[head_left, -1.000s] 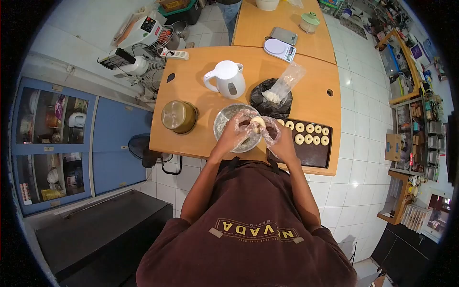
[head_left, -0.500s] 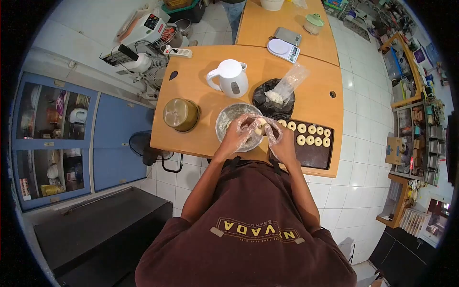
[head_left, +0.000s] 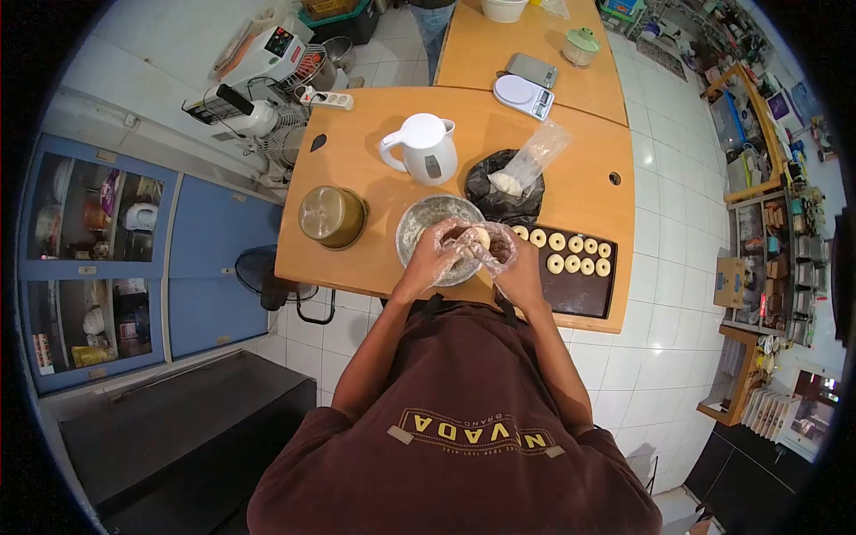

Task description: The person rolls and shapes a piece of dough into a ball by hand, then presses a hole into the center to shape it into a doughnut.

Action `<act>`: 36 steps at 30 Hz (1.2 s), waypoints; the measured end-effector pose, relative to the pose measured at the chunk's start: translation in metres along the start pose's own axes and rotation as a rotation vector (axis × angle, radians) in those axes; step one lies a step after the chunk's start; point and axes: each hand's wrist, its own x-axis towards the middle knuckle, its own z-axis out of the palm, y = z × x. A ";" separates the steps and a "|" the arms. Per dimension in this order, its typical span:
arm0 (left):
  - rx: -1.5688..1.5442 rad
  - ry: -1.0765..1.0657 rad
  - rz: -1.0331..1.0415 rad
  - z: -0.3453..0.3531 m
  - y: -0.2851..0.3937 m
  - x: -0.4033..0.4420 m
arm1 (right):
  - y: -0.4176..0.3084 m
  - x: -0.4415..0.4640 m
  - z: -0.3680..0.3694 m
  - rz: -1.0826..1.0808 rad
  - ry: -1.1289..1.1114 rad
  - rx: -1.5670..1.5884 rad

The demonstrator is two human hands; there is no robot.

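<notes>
Both my hands wear clear plastic gloves dusted with flour. Between them, over the right side of a metal mixing bowl (head_left: 410, 218), is a pale dough ring (head_left: 482, 238). My left hand (head_left: 443, 247) pinches it from the left, and my right hand (head_left: 506, 256) has its fingers curled on it from the right. The bowl's inside is floury; my hands hide part of it. To the right lies a dark baking tray (head_left: 580, 294) with two rows of dough rings (head_left: 572, 264) on it. My right hand partly covers the tray's left end.
Behind the bowl stand a white electric kettle (head_left: 428, 152) and a black plastic bag (head_left: 486, 183) under a clear bag of white stuff (head_left: 508, 185). An upturned pot (head_left: 331, 217) is at left. Kitchen scales (head_left: 524, 94) lie farther back. Another person's leg (head_left: 433, 40) shows beyond.
My hands have turned the dough ring, so it now shows more edge-on. The whole view has shifted slightly.
</notes>
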 end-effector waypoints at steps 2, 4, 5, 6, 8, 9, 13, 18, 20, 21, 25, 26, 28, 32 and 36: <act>-0.013 0.001 0.029 0.001 -0.004 0.000 | -0.004 0.000 0.000 -0.004 0.018 -0.021; -0.051 -0.035 -0.019 0.004 0.010 0.001 | 0.000 -0.001 0.002 -0.033 0.043 -0.012; -0.071 -0.053 -0.044 0.006 0.017 0.001 | 0.002 -0.001 0.003 -0.022 0.053 -0.017; -0.085 -0.042 -0.036 0.007 0.022 0.000 | 0.005 -0.002 0.003 -0.010 0.063 -0.023; -0.115 -0.019 -0.015 0.010 0.027 0.000 | 0.012 -0.001 0.004 0.007 0.071 -0.012; -0.132 -0.003 -0.020 0.009 0.025 0.000 | 0.014 -0.001 0.005 0.013 0.070 0.005; -0.144 0.043 -0.049 0.007 0.015 0.000 | 0.007 0.000 0.004 0.008 0.059 0.034; -0.154 0.043 -0.063 0.009 0.003 0.002 | 0.004 0.002 0.003 -0.004 0.052 -0.026; -0.222 0.010 -0.016 0.010 -0.002 0.001 | 0.014 0.002 0.004 -0.027 0.094 0.019; -0.198 -0.014 -0.038 0.010 0.005 0.001 | 0.013 0.001 0.004 -0.006 0.093 0.029; -0.183 -0.049 -0.063 0.008 0.013 -0.001 | 0.019 -0.003 0.004 0.097 0.101 0.139; -0.198 -0.042 -0.051 0.007 0.011 -0.001 | 0.022 -0.003 0.004 0.125 0.106 0.184; -0.192 -0.026 -0.073 0.007 0.014 -0.002 | 0.019 -0.003 0.004 0.129 0.101 0.196; -0.186 -0.054 -0.029 0.005 0.010 -0.001 | 0.009 -0.002 0.001 0.104 0.060 0.128; -0.251 -0.093 -0.034 0.008 0.015 -0.003 | 0.009 -0.002 0.001 0.095 0.056 0.133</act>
